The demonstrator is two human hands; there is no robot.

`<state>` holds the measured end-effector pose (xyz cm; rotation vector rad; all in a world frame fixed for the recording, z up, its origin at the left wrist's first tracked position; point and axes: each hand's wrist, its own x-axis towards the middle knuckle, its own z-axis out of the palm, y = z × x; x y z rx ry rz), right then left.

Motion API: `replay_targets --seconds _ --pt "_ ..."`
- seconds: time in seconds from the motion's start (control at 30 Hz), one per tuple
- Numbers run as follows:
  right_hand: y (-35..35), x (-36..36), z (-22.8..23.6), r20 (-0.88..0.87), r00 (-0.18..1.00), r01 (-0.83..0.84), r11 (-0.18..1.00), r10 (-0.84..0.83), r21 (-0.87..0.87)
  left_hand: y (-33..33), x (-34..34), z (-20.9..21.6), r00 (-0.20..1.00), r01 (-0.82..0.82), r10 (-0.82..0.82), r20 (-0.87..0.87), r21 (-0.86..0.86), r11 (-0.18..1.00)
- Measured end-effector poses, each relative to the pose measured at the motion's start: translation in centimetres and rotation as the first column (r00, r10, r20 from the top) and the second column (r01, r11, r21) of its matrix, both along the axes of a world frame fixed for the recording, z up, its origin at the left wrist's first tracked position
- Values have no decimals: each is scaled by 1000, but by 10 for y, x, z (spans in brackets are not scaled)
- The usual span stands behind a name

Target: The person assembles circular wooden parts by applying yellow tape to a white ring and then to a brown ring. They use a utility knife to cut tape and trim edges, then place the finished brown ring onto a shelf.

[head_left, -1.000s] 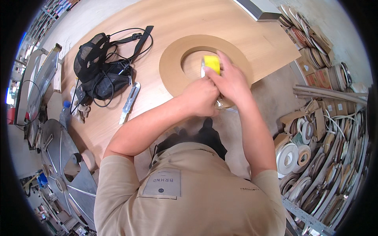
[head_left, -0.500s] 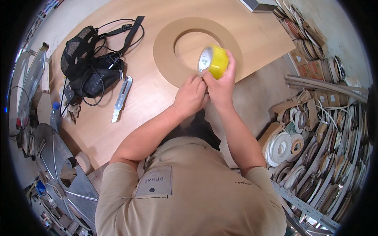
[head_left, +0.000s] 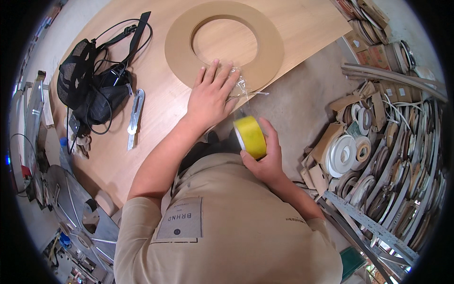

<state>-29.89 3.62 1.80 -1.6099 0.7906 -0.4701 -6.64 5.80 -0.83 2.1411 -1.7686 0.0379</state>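
Yellow tape roll (head_left: 250, 136) in clamped right-hand fingers (head_left: 261, 127); left-hand fingers (head_left: 222, 78) spread on brown ring (head_left: 224, 43).

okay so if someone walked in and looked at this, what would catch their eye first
Probably the bright yellow tape roll in the right hand, held off the table's near edge, with clear tape stretching up to where the left hand presses flat on the big tan ring on the wooden table. After that, the black bag at the table's left.
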Motion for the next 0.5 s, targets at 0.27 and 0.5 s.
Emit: replay_targets --seconds 0.27,0.5 --pt "-20 4 26 -240 971 11 1000 -17 -28 2 5 -1 998 44 -47 36 73 996" --pt "-33 -8 -98 -231 948 -158 954 218 254 2 6 5 997 69 -67 -26 73 995"
